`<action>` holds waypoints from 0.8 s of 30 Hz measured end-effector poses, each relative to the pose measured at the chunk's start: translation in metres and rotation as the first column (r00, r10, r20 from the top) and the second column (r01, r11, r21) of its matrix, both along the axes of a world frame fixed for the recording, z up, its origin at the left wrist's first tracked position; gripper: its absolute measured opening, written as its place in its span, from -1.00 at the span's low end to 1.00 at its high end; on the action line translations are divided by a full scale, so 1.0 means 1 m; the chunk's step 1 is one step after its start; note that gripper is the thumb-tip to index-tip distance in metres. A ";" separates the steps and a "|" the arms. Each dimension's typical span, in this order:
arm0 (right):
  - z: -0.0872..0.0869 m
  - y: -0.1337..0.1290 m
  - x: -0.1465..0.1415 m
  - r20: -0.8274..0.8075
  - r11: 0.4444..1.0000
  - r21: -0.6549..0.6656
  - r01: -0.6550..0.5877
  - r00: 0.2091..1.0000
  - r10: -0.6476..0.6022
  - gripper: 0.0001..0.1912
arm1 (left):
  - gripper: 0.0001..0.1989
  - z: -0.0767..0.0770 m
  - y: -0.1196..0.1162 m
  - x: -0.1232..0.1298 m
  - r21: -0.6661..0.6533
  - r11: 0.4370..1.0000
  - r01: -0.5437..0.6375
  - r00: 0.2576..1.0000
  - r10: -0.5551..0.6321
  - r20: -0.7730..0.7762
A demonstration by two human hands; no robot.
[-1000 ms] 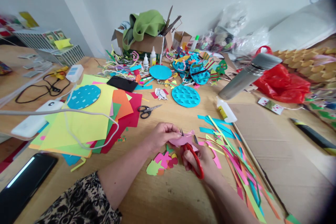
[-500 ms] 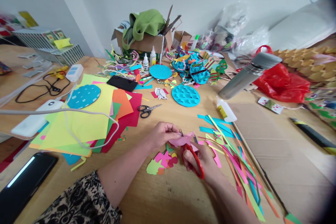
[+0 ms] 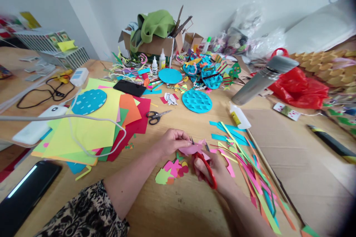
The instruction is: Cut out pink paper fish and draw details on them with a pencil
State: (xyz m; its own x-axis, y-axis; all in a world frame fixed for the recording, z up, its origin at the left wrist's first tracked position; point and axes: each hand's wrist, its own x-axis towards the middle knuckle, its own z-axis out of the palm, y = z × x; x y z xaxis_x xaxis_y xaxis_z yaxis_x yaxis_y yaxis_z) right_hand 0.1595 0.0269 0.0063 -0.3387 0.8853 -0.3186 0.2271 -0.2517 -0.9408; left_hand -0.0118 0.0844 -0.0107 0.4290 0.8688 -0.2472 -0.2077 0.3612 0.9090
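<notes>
My left hand (image 3: 175, 142) pinches a piece of pink paper (image 3: 191, 149) between thumb and fingers. The red-handled scissors (image 3: 208, 172) are in my right hand (image 3: 213, 166), with fingers wrapped round the handles and the blades at the pink paper, partly hidden by it. Just below the hands, small cut paper shapes (image 3: 174, 168) in pink, lime, red and orange lie in a loose cluster on the wooden table (image 3: 178, 207). Narrow coloured strips (image 3: 258, 177) spread to the right of my right hand.
Black scissors (image 3: 154, 117) lie beyond my left hand. Stacked coloured sheets (image 3: 86, 129) and a phone (image 3: 30, 196) are at left. A glue bottle (image 3: 239, 117), steel flask (image 3: 261, 81), cardboard (image 3: 294, 155) and cutter (image 3: 332, 142) stand or lie at right. Blue discs (image 3: 197, 101) lie ahead.
</notes>
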 end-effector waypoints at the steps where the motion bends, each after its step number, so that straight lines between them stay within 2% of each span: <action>1: 0.000 0.000 0.000 0.005 1.000 -0.002 0.003 1.000 -0.003 -0.47 | -0.72 0.000 0.000 0.000 0.000 1.000 0.000 1.000 0.000 -0.001; 12: -0.003 0.000 0.001 -0.014 1.000 0.006 0.018 1.000 -0.018 -0.49 | -0.73 0.001 0.000 0.000 0.007 1.000 -0.003 1.000 0.003 -0.009; 24: 0.001 0.001 0.000 -0.001 1.000 0.008 0.009 1.000 -0.009 -0.48 | -0.73 0.000 -0.001 0.000 0.014 1.000 0.005 1.000 -0.005 -0.003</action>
State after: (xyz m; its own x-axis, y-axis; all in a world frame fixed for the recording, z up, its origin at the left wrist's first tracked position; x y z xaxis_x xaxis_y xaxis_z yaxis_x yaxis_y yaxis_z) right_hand 0.1595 0.0276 0.0071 -0.3313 0.8906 -0.3114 0.2237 -0.2465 -0.9430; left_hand -0.0122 0.0837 -0.0102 0.4326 0.8701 -0.2360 -0.2034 0.3492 0.9147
